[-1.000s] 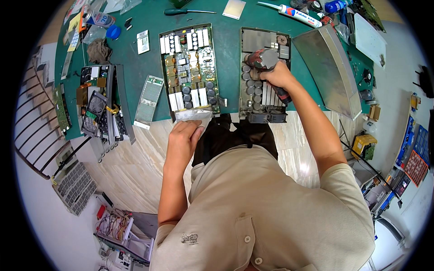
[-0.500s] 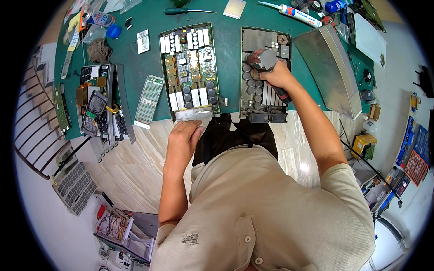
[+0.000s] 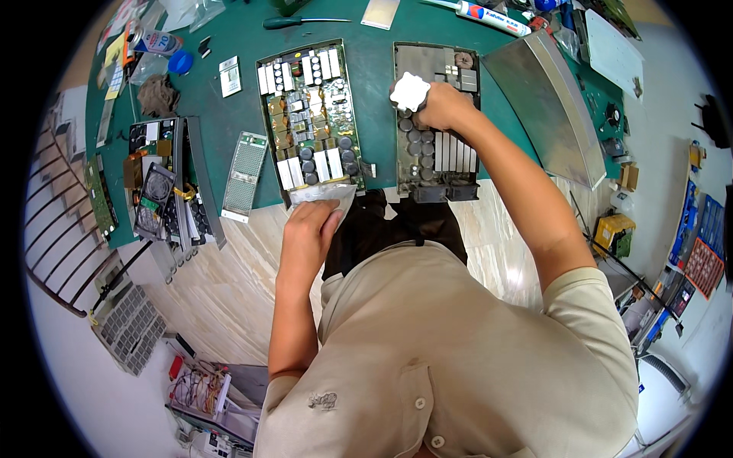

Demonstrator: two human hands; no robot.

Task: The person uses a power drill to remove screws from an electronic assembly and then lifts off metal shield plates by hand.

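My right hand is closed round a cordless drill, whose pale, glare-lit end faces up. It is over the upper half of a dusty grey circuit board unit with round capacitors and fins. The drill's tip is hidden. At the bench's front edge my left hand pinches a clear plastic bag, which lies against the near end of a second, cleaner circuit board unit with white heat sinks and dark capacitors. What the bag holds, if anything, I cannot make out.
A bent metal cover stands to the right on the green bench. Leftward lie a perforated metal plate and an opened unit with a fan. A screwdriver and a sealant tube rest at the back.
My right hand and the drill have moved up and left over the dusty unit, and the drill has tilted. My left hand stays on the bag. The whole view has shifted slightly.
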